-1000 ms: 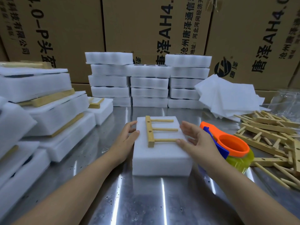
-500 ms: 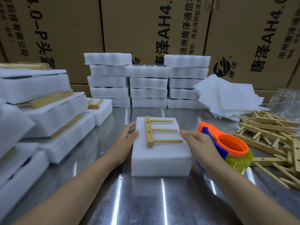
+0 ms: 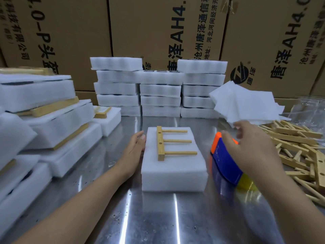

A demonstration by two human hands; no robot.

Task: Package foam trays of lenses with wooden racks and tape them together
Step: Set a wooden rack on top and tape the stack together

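A: Head view — where does the foam tray (image 3: 174,166) sit?

B: On the steel surface (image 3: 158,217), dead centre between the two forearms, long axis running away from the person. The wooden rack (image 3: 168,143) lies flat on top, its spine along that same axis on the left side, three pegs pointing right.

A: And the hands?

B: The left hand (image 3: 134,152) lies flat against the tray's left wall, fingers extended, its grip open and closed on nothing; it only braces. The right hand (image 3: 249,148) hovers over the tape dispenser (image 3: 226,166), the orange-and-blue one just to the right of the tray. Its fingers are spread and motion-blurred, so I cannot tell whether the grip has closed on the dispenser or not.

A: So what does the next move turn on?

B: My read: the dispenser lies directly under the right hand and the tray sits just to its left — the right hand is plainly the nearer one for taping. The band probably has to cross the tray's short axis, over the pegs, while the left hand keeps the tray from sliding.

A: Anything nearby that matters?

B: Loose racks (image 3: 299,148) are heaped at the far right and finished bundles (image 3: 52,124) on the left, both well apart from the tray.
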